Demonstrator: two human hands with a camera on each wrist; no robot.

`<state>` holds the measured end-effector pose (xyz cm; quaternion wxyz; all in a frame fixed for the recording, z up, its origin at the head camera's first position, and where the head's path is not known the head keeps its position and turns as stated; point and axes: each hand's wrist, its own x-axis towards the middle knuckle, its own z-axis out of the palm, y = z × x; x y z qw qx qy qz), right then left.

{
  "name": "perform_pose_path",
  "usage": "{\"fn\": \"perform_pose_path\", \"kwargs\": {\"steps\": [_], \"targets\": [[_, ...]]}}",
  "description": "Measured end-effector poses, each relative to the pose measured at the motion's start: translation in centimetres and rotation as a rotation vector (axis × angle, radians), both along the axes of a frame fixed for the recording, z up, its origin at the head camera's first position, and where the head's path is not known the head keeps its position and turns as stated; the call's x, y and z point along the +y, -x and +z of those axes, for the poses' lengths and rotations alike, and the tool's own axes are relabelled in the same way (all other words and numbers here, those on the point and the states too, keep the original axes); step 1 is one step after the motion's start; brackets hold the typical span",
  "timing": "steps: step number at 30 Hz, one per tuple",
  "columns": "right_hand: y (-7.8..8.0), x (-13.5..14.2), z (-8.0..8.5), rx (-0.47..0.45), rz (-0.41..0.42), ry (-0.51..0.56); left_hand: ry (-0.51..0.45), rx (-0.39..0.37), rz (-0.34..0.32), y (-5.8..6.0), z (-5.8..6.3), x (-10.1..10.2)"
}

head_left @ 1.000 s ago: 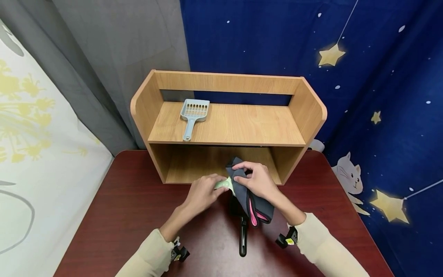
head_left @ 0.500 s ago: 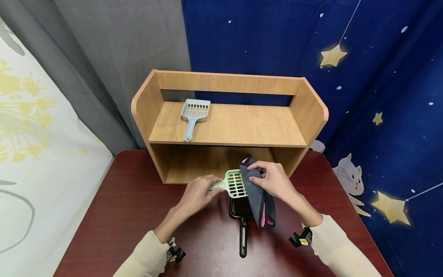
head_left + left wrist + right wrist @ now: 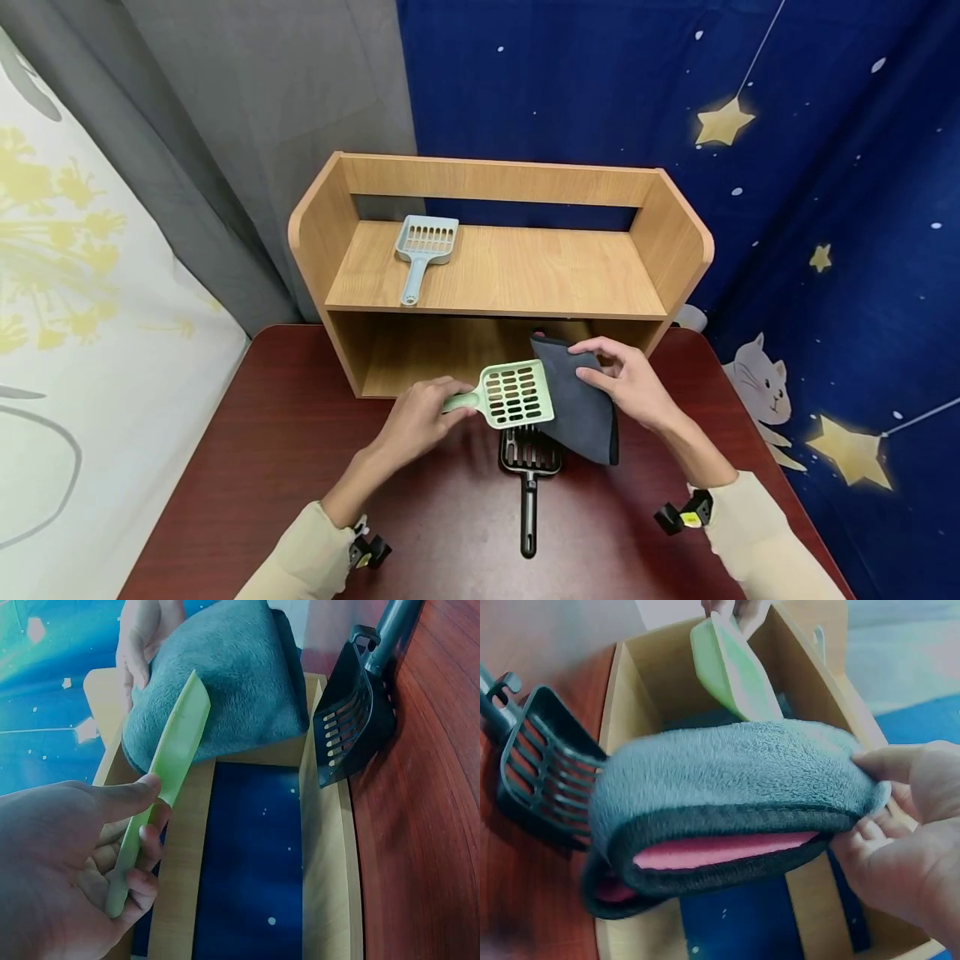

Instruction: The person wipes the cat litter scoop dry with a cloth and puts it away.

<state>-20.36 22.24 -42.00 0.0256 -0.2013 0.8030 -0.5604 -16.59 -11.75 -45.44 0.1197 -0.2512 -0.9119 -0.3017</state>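
Note:
My left hand (image 3: 422, 417) grips the handle of a light green slotted litter scoop (image 3: 516, 393), held up over the table with its face towards the head camera. My right hand (image 3: 626, 382) pinches a folded dark grey cloth (image 3: 576, 404) by its upper right part, thumb and fingers on either side. The right wrist view shows the cloth's pink inner side (image 3: 727, 851) and black edging. The cloth hangs right beside the scoop's far end; whether they touch I cannot tell. Below them a black slotted litter scoop (image 3: 529, 457) lies on the table, its upper end hidden behind the green one.
A wooden two-tier shelf (image 3: 495, 312) stands at the back of the dark red table (image 3: 300, 467). On its upper board, at the left, lies a light blue litter scoop (image 3: 423, 250). Curtains (image 3: 555, 100) hang behind and at the right.
The cloth, which covered most of the green scoop, has moved right with my right hand, leaving the slotted head exposed. My left hand has shifted slightly left. More of the black scoop now shows.

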Motion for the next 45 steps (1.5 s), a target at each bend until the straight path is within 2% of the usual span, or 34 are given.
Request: {"fn": "perform_pose_path", "kwargs": {"steps": [8,12,16,21,26,32,35,42,45], "targets": [[0.1,1.0,-0.8,-0.022,-0.005,0.134,-0.052,0.038,-0.060,-0.1,-0.1,-0.4],[0.3,1.1,-1.1,-0.107,0.055,0.276,-0.084,0.069,-0.094,0.0,0.0,-0.3],[0.5,0.9,-1.5,-0.196,0.124,0.398,-0.135,0.089,-0.155,0.0,0.0,-0.2],[0.9,0.2,-2.2,-0.234,0.194,0.499,-0.184,0.082,-0.213,0.1,-0.2,0.0],[1.2,-0.9,-2.5,-0.253,0.255,0.532,-0.214,0.053,-0.242,0.3,-0.1,0.4],[1.5,-2.7,-2.5,-0.272,0.281,0.510,-0.242,0.036,-0.291,0.4,-0.1,1.1],[1.6,-3.3,-2.6,-0.278,0.304,0.505,-0.238,0.020,-0.292,0.2,-0.1,1.1],[1.3,-1.8,-2.4,-0.264,0.346,0.570,-0.254,0.036,-0.302,0.4,-0.1,0.1],[0.9,-0.7,-2.2,-0.229,0.329,0.560,-0.233,0.062,-0.282,0.5,-0.3,-0.5]]}}
